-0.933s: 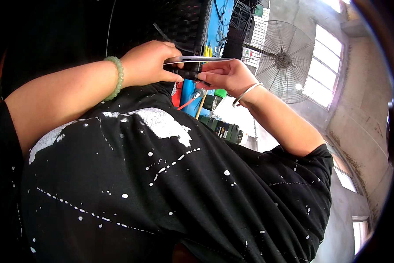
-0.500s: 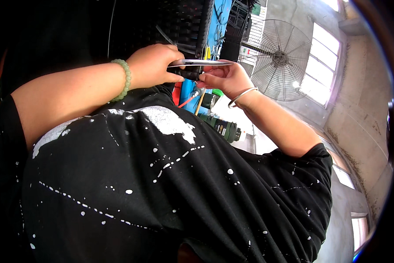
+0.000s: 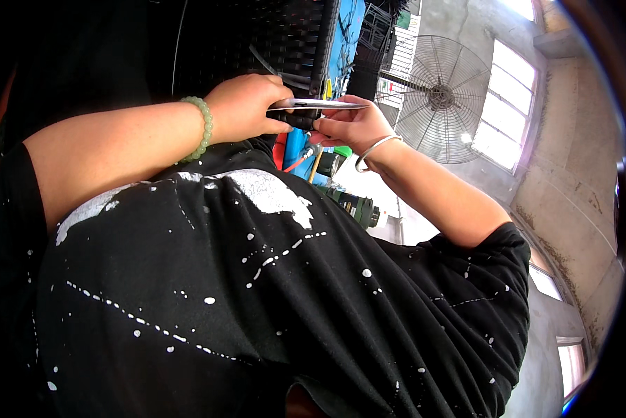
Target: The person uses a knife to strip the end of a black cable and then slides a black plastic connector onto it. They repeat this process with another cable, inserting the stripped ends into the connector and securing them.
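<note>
A thin, flat silver blade-like piece [image 3: 316, 104] spans the gap between my hands, tapering toward the right. My left hand [image 3: 247, 101], below a green bead bracelet, has its fingers closed around the wide end of that piece; its exact kind cannot be made out. Under the blade runs the black edge [image 3: 299, 120] of a woven black panel [image 3: 264, 35]. My right hand [image 3: 355, 125], with a silver bangle at the wrist, pinches this edge between thumb and fingers, close to the blade's tip. A loose dark strip [image 3: 263, 59] sticks up beyond my left hand.
Beyond the panel lies a blue surface [image 3: 346, 42] with dark strips on it. A red-tipped hose fitting [image 3: 300, 160] and a dark green cylindrical tool [image 3: 355, 205] are below my right hand. A large caged fan [image 3: 440, 97] stands at the right, before a window [image 3: 506, 104].
Both hands and the blade-like piece stay nearly in place, the right hand shifting slightly left. The background has shifted a little with the head.
</note>
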Available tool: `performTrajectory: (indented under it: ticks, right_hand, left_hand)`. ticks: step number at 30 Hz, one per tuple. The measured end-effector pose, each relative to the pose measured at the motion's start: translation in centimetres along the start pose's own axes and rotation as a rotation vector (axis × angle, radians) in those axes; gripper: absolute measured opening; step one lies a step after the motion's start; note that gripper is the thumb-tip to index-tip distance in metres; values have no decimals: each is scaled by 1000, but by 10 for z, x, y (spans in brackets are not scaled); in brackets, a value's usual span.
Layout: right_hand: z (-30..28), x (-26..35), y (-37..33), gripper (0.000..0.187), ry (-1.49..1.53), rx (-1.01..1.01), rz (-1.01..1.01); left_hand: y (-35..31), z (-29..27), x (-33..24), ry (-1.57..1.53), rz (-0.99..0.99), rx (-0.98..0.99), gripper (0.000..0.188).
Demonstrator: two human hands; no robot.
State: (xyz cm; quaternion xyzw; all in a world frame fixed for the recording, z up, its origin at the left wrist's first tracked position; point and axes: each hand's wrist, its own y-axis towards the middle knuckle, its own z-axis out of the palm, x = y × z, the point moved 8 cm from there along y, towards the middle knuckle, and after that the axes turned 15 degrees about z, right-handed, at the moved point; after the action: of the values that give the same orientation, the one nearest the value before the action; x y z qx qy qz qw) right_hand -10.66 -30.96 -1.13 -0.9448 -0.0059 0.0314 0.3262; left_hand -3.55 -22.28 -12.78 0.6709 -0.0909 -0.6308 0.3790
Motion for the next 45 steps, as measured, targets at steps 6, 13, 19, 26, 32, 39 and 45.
performTrajectory:
  ticks: [6,13,19,26,32,39,45]
  right_hand:
    - [-1,-9,0,33,96,-17,-84]
    - [11,-16,3,22,194,44,-181]
    - [12,-16,6,22,254,132,-55]
    - [13,-16,11,25,254,202,-110]
    - [19,-10,14,39,211,185,-124]
    - [10,-13,5,23,240,200,-131]
    - [-5,-14,3,22,221,134,-89]
  left_hand:
    - [1,6,3,-6,-33,39,33]
    - [-1,5,2,-2,-23,45,34]
    - [0,4,4,6,-57,56,33]
    - [2,3,2,-3,-23,7,28]
    - [0,1,3,3,-36,15,29]
    - [-1,1,5,-23,-60,20,32]
    - [3,0,2,-27,-10,-64,28]
